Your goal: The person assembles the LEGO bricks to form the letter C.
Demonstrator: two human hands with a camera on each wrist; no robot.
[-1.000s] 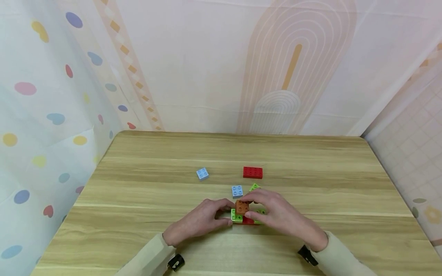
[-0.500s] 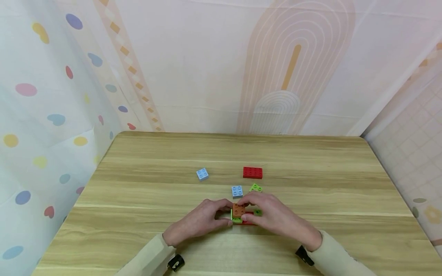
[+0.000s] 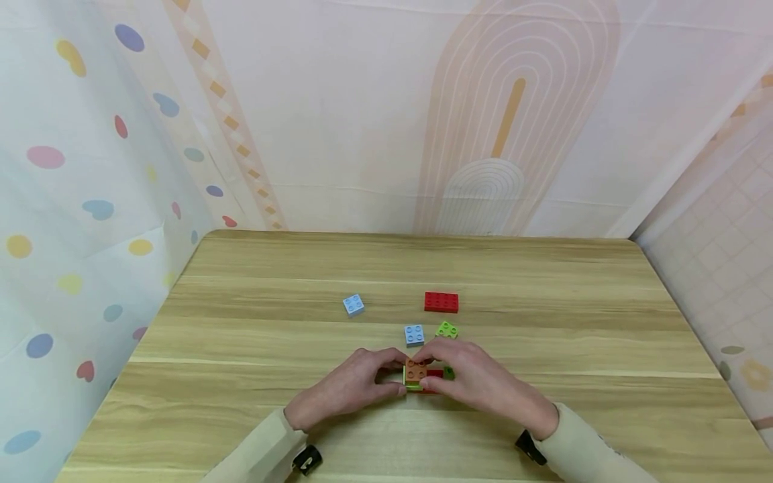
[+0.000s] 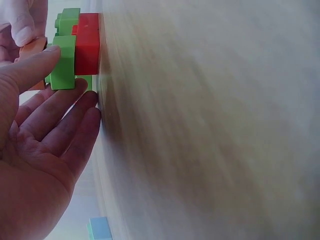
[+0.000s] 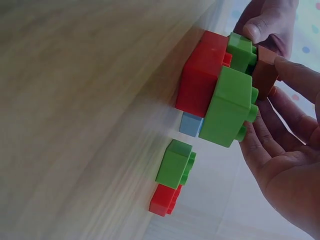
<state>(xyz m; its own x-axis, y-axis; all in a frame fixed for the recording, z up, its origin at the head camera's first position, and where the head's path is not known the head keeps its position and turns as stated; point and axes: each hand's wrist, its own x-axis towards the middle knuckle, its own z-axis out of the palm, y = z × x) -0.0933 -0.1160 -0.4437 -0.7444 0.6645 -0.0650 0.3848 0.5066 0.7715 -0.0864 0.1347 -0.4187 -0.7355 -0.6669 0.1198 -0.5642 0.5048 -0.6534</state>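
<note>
My right hand (image 3: 474, 377) pinches an orange-brown toy brick (image 3: 415, 371) between thumb and fingers. This brick sits over a green brick (image 4: 64, 65) at the left end of a red brick (image 5: 202, 75); in the right wrist view it leans a little against the green studs, and whether it is fully pressed down I cannot tell. My left hand (image 3: 353, 388) holds that left green brick, thumb in front and fingers behind. At the red brick's right end sits another green brick (image 5: 230, 107), partly covered by my right hand in the head view. Red studs show between the two green ones.
Behind the hands on the wooden table (image 3: 272, 288) lie a light blue brick (image 3: 413, 335), a turned green brick (image 3: 447, 329) and a red brick (image 3: 441, 302). A second light blue brick (image 3: 353, 305) lies farther left. Patterned curtains (image 3: 338, 134) stand along the table's back and sides.
My right hand has moved slightly left and toward me, bringing the orange-brown brick over the left green brick. The left hand has stayed in place.
</note>
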